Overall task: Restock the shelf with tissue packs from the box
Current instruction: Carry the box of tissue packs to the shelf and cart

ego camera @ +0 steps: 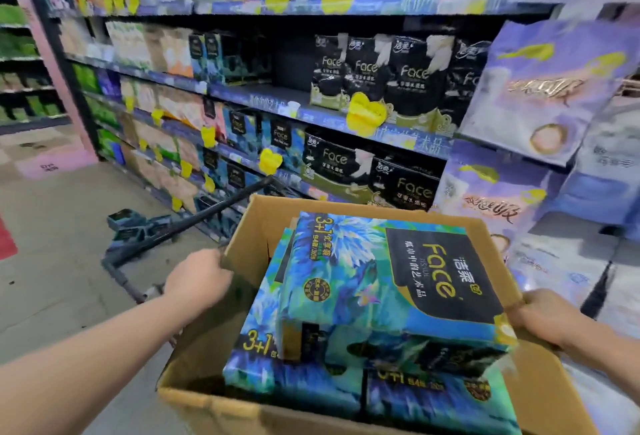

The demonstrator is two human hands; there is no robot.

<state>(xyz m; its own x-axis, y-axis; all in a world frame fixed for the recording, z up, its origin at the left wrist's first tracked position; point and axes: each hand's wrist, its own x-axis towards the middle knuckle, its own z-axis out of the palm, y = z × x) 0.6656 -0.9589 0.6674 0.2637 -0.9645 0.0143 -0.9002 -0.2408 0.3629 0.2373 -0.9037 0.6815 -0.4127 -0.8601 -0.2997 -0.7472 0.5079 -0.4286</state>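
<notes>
An open cardboard box fills the lower middle of the view, holding several blue-green "Face" tissue packs. The top tissue pack lies tilted across the others. My left hand grips the box's left rim. My right hand grips the box's right rim. The shelf runs across the background, stocked with black "Face" packs and blue packs, with a dark gap on the middle row left of the black packs.
A dark metal trolley handle slants beside the box's left. A few dark packs lie on the floor by the shelf base. Purple tissue bags are stacked at the right. Yellow price tags hang from shelf edges.
</notes>
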